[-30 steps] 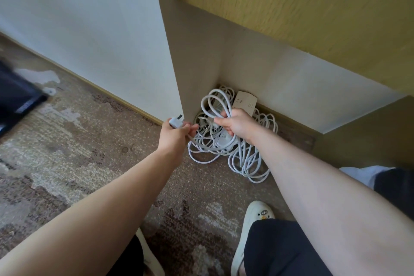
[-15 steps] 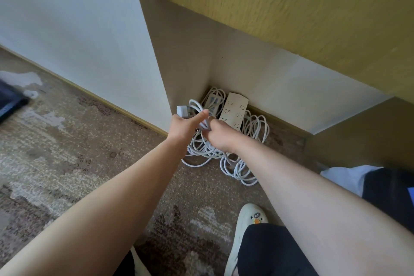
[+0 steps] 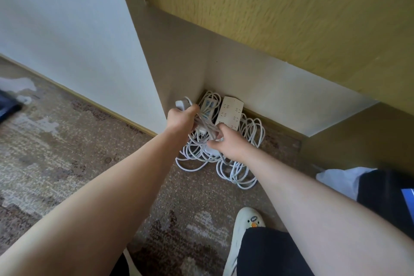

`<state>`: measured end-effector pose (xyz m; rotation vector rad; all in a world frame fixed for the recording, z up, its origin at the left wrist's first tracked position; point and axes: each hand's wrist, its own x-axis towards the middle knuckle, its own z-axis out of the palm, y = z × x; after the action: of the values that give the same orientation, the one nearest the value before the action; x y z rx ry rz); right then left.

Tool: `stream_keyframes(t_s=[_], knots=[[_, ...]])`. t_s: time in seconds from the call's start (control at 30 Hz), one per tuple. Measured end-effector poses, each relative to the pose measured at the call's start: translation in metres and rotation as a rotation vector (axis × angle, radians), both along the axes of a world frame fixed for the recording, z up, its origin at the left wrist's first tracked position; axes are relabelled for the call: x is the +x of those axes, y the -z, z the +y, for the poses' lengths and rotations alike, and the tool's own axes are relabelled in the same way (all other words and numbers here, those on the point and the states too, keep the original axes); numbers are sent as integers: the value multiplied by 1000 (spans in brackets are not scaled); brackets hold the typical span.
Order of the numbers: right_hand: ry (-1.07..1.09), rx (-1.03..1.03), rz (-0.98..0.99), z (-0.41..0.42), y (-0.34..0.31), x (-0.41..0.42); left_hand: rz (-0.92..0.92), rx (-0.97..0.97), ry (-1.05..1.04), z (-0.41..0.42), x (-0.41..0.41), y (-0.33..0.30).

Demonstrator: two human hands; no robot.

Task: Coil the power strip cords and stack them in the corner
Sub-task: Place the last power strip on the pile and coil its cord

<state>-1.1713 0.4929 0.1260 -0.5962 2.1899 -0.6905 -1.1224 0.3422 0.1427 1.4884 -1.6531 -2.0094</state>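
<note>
- L hand – fingers curled round a white plug + a blurred bunch of white cord; plug sticks out above the fist, next to the wall edge.
- R hand – fingers curled, pinching the same cord bunch just right of L hand; hands close together, nearly touching. Cord betw. them is motion-blurred, can't tell how many loops.
- Both hands are above the pile, in front of the corner.
- Power strips: cream one lies flat on the carpet, far end at the baseboard, socket holes up. Second, narrower strip just left of it, tucked into the corner, partly hidden behind L hand's knuckles.
- Loose cord loops – messy white heap on the carpet under + around the hands, spreading toward the camera and to the right of the cream strip; some loops lie against that strip's right side.
- Corner formed by beige wall panels under a yellow textured surface.
- White shoe w/ duck face near bottom, below R forearm; dark shorts over the knee.
</note>
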Motion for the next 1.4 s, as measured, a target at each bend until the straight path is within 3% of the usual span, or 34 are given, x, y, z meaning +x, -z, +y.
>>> stream_keyframes(t_s=[0.17,0.4,0.6,0.7,0.77,0.83,0.93,1.2,1.4], knots=[[-51,87,167,-3,11,3,6,-97,27,10,-9,6],[-123,150,270,-14,18,8,-9,-101,269,5,-4,19],[-234,170,378,-20,19,4,2,-147,200,1,-12,23],[-243,179,361,-17,25,-3,40,-95,199,2,-17,32],[-190,103,232,-10,33,-9,45,-100,221,-1,-19,39],[-46,-5,122,1,42,-18,16,-190,251,-10,-21,47],[132,14,195,22,63,-37,-38,-349,329,-23,-28,57],[-168,297,276,6,117,-52,-177,-730,627,-34,-63,89],[-263,420,154,5,154,-52,-207,-920,706,-29,-89,136]])
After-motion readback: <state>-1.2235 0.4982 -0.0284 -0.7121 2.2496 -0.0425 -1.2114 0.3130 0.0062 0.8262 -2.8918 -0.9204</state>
